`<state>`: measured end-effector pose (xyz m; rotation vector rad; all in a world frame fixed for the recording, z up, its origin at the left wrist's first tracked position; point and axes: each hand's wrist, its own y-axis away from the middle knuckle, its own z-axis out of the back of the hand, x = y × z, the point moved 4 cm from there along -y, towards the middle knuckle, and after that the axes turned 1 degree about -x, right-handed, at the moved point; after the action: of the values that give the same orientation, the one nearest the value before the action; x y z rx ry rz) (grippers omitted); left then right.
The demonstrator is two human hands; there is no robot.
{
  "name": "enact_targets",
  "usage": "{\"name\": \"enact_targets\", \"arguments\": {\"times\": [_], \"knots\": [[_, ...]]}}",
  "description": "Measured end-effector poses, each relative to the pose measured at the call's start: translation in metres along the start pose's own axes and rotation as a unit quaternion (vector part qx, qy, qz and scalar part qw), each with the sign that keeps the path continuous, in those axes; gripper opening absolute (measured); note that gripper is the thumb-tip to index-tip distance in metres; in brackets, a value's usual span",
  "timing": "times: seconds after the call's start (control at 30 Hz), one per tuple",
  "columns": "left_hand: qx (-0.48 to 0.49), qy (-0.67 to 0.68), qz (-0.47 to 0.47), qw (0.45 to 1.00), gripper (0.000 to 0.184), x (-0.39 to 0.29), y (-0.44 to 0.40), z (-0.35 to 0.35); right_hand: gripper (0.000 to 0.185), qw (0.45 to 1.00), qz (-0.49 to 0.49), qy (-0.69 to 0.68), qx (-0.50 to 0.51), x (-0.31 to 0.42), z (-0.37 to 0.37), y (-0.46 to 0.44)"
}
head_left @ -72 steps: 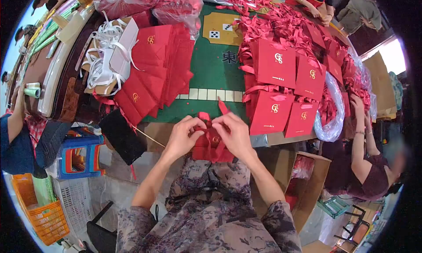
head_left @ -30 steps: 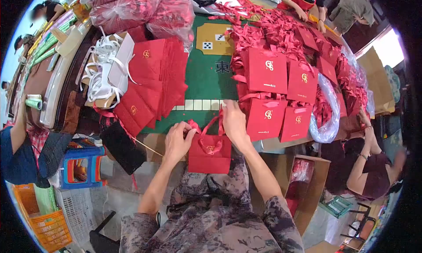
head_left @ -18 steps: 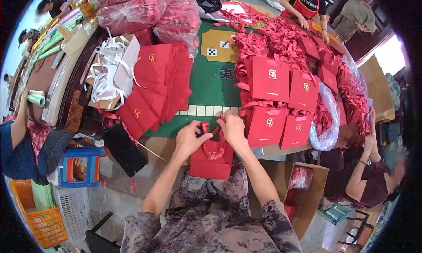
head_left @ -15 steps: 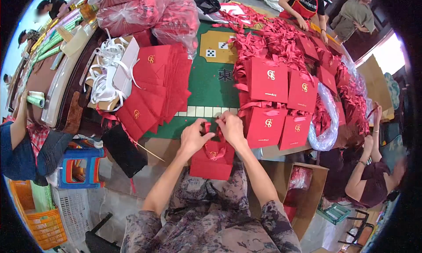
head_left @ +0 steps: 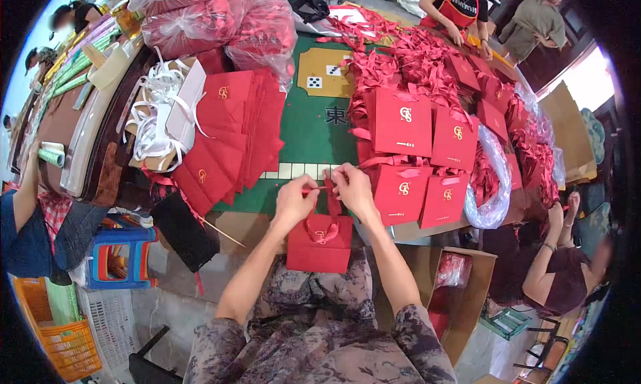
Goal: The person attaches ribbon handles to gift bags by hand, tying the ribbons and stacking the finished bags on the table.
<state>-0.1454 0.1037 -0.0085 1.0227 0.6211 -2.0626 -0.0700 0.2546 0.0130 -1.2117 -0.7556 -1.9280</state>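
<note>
A small red paper bag [head_left: 319,250] with a gold logo lies at the near table edge, against my lap, a red ribbon handle looped over its front. Above its top edge, my left hand [head_left: 298,198] pinches a red ribbon between thumb and fingers. My right hand [head_left: 351,189], close beside it, is closed on a red ribbon that rises from the bag. To the left, flat red bags [head_left: 227,130] are fanned out by a box of white ribbons [head_left: 160,117]. On the right stand stacked red bags [head_left: 403,124] with ribbon handles.
Plastic-wrapped red bundles [head_left: 200,24] lie at the back left. A clear plastic coil [head_left: 491,184] is at the right. An open cardboard box [head_left: 471,290] stands below the table's right side. Co-workers are at the far right and back; another person's arm shows at the left.
My hands were lower on the ribbon, then spread apart; now they are close together above the bag. The left hand's fingers have closed on the ribbon and it has moved nearer the right hand.
</note>
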Motion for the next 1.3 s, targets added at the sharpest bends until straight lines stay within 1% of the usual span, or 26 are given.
{"name": "enact_targets", "arguments": {"times": [0.07, 0.1, 0.13, 0.17, 0.23, 0.27, 0.3, 0.33, 0.37, 0.43, 0.47, 0.5, 0.57, 0.6, 0.7, 0.77, 0.83, 0.93, 1.0, 1.03, 1.1, 1.13, 1.2, 1.23, 1.27, 1.3], "knots": [[-0.004, 0.086, 0.036, 0.996, 0.012, 0.019, 0.001, 0.001, 0.014, 1.0, -0.001, -0.005, -0.007, 0.014, 0.007, 0.009], [-0.002, 0.086, 0.038, 0.996, 0.012, 0.015, 0.001, 0.005, 0.012, 1.0, 0.0, -0.011, -0.014, 0.014, 0.01, 0.012], [-0.001, 0.063, 0.04, 0.997, 0.012, 0.01, 0.0, 0.01, 0.012, 0.996, 0.071, 0.033, -0.044, 0.012, 0.012, 0.012], [0.0, 0.04, 0.041, 0.998, 0.013, 0.006, -0.001, 0.013, 0.012, 0.996, 0.071, 0.033, -0.044, 0.009, 0.013, 0.014], [-0.01, 0.059, 0.048, 0.997, 0.014, 0.01, -0.001, 0.01, 0.013, 0.976, 0.113, 0.182, -0.027, 0.028, 0.015, 0.023], [-0.022, 0.043, 0.027, 0.998, 0.013, 0.011, -0.002, 0.011, 0.013, 0.976, 0.113, 0.183, -0.028, 0.026, 0.013, 0.025], [-0.035, 0.028, 0.005, 0.999, 0.013, 0.01, -0.003, 0.012, 0.014, 0.964, 0.1, 0.245, -0.005, 0.021, 0.007, 0.027], [-0.036, 0.028, 0.004, 0.999, 0.013, 0.014, -0.004, 0.009, 0.015, 0.948, 0.086, 0.306, 0.016, 0.014, 0.001, 0.028], [-0.021, 0.066, 0.02, 0.997, 0.013, 0.021, -0.005, 0.003, 0.015, 0.948, 0.088, 0.306, 0.016, 0.008, -0.003, 0.027], [-0.007, 0.103, 0.035, 0.994, 0.013, 0.022, -0.004, 0.0, 0.015, 0.97, 0.114, 0.208, -0.053, 0.008, -0.006, 0.027], [0.012, 0.172, 0.078, 0.982, 0.014, 0.025, -0.003, -0.005, 0.017, 0.981, 0.073, 0.17, -0.056, 0.003, -0.006, 0.026], [0.031, 0.241, 0.121, 0.962, 0.014, 0.027, -0.001, -0.008, 0.017, 0.981, 0.074, 0.17, -0.055, 0.001, -0.006, 0.025], [0.038, 0.234, 0.115, 0.965, 0.015, 0.027, -0.002, -0.008, 0.015, 0.995, 0.085, 0.028, -0.041, -0.003, -0.005, 0.025], [0.039, 0.248, 0.115, 0.961, 0.015, 0.025, -0.002, -0.007, 0.018, 0.997, 0.064, -0.001, -0.031, -0.001, -0.005, 0.026], [0.044, 0.279, 0.117, 0.952, 0.015, 0.021, -0.002, -0.009, 0.018, 0.996, 0.061, -0.059, -0.022, -0.013, -0.012, 0.023], [0.045, 0.295, 0.12, 0.947, 0.015, 0.02, -0.002, -0.009, 0.018, 0.995, 0.066, -0.066, -0.015, -0.015, -0.015, 0.023], [0.055, 0.257, 0.082, 0.961, 0.014, 0.018, -0.004, -0.009, 0.018, 0.995, 0.071, -0.074, -0.01, -0.009, -0.014, 0.023], [0.048, 0.234, 0.102, 0.966, 0.013, 0.018, -0.004, -0.01, 0.015, 0.998, 0.053, -0.037, 0.026, -0.009, -0.014, 0.023], [0.058, 0.235, 0.096, 0.965, 0.013, 0.02, -0.005, -0.01, 0.017, 0.993, 0.102, -0.062, 0.014, -0.008, -0.016, 0.022], [0.067, 0.237, 0.091, 0.965, 0.013, 0.022, -0.005, -0.011, 0.017, 0.993, 0.102, -0.063, 0.014, -0.005, -0.014, 0.023], [0.071, 0.246, 0.097, 0.962, 0.016, 0.022, -0.005, -0.011, 0.019, 0.996, 0.013, -0.066, 0.061, -0.004, -0.011, 0.024], [0.075, 0.254, 0.103, 0.959, 0.018, 0.021, -0.004, -0.01, 0.019, 0.996, 0.012, -0.066, 0.062, -0.006, -0.014, 0.023], [0.066, 0.223, 0.085, 0.969, 0.02, 0.016, -0.006, -0.003, 0.021, 0.995, 0.066, -0.077, -0.007, -0.005, -0.015, 0.02], [0.059, 0.192, 0.066, 0.977, 0.022, 0.011, -0.006, 0.002, 0.021, 0.995, 0.065, -0.078, -0.007, -0.005, -0.016, 0.02], [0.015, 0.13, 0.027, 0.991, 0.034, 0.006, -0.001, 0.012, 0.021, 0.995, 0.044, -0.089, -0.012, -0.006, -0.016, 0.018], [0.016, 0.13, 0.027, 0.991, 0.034, -0.002, 0.007, 0.024, 0.021, 0.995, 0.024, -0.1, -0.017, -0.006, -0.014, 0.017]]}}
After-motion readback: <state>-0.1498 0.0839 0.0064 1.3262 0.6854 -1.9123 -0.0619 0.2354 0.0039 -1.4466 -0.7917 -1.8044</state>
